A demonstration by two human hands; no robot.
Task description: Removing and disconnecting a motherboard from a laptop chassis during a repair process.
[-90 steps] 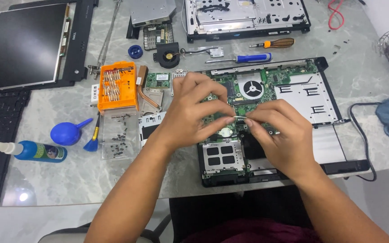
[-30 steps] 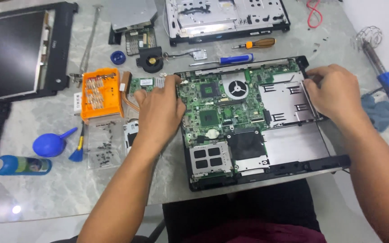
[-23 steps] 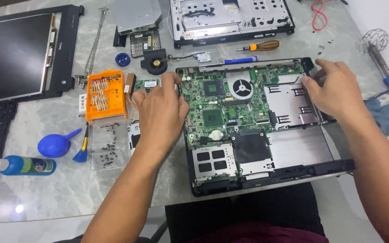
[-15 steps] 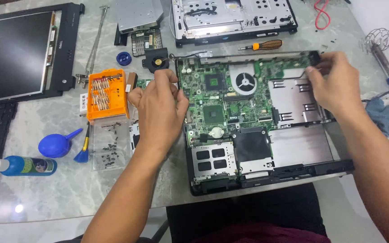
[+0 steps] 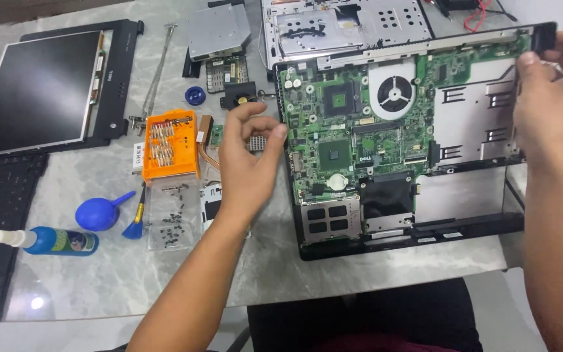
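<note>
Fingers [image 5: 265, 127] of the left hand [image 5: 245, 166] curl together against the green motherboard [image 5: 360, 140] at its nine o'clock edge; the right hand [image 5: 552, 104] pinches its two o'clock corner. The board sits tilted in the black laptop base [image 5: 412, 234], an orange screwdriver case [image 5: 171, 143] at nine o'clock.

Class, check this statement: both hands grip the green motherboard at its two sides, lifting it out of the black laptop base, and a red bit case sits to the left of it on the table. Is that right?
Not quite. The bit case is orange, not red, as the head view shows. The rest stands: the left hand and right hand hold the motherboard at its sides, raised over the black laptop base.
</note>
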